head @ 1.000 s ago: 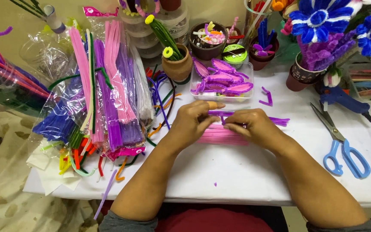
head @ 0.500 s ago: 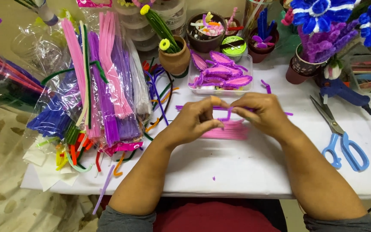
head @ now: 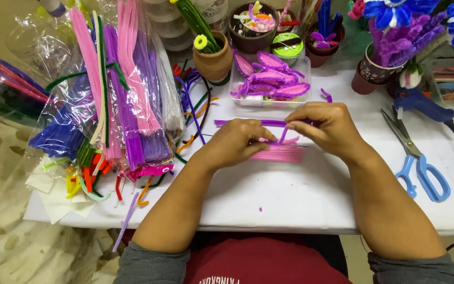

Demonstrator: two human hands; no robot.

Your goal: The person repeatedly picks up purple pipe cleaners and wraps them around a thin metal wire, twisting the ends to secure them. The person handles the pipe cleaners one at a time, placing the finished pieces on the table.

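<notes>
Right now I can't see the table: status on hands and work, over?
Both hands, left hand and right hand, pinching purple pipe cleaner. Pink bundle beneath. Scissors off right, clear.

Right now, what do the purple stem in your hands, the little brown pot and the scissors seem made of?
Purple stem: looks like fuzzy chenille, probably over a wire core, since it bends; matte.
Pot: seems unglazed clay, with a dull brown surface.
Scissors: shiny grey metal blades and smooth blue handles, likely plastic.
</notes>
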